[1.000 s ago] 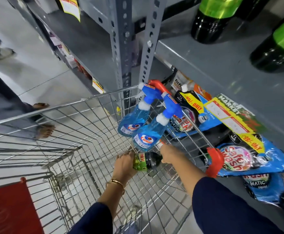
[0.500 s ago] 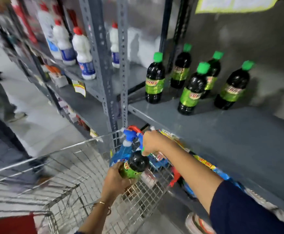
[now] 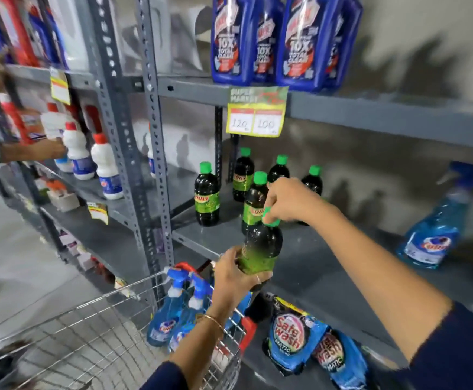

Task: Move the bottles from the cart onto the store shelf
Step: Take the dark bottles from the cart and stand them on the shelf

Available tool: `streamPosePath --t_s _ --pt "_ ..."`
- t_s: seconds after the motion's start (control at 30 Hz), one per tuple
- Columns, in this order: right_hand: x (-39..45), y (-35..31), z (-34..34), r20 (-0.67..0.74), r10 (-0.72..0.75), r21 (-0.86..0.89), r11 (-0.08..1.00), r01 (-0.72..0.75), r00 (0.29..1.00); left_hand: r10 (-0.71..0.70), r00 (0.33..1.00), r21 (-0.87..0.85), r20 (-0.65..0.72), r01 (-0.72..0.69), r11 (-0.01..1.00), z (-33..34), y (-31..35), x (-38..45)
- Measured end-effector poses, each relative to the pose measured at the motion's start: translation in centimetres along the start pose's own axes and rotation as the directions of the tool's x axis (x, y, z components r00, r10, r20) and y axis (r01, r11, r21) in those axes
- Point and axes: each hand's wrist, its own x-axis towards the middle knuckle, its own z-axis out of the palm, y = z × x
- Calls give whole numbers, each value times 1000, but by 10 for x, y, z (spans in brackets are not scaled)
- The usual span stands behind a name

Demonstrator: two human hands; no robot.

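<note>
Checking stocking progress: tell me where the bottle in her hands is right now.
The held bottle is mid-frame, above the shelf's front edge, just before five standing bottles; left hand wraps its label, right hand pinches its cap.

Gloss against matt grey metal

The dark plastic bottle [image 3: 262,249] shines glossy above the wire-metal cart [image 3: 94,319]; beyond the bottle, the painted steel shelf [image 3: 314,266] looks smooth and matt.

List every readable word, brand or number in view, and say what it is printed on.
"10X": blue jugs, top shelf.
"SUPER MARKET", "120", "100": price tag.
"Safe wash MATIC": blue pouches, bottom shelf.
Dark bottles' green labels, spray bottles, white bottles, other tags: too blurred.
</note>
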Motion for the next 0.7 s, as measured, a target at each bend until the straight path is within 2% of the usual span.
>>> streamPosePath --t_s 0.23,0.4,0.7 --pt "2 49 -1 -87 178 30 984 -176 980 1 994 5 113 -2 1000 50 12 18" --pt "14 61 6 -157 181 79 982 -170 971 -22 981 -56 192 34 998 77 14 32" --pt "40 75 8 -224 207 41 978 -203 952 16 985 -126 173 6 992 103 12 66"
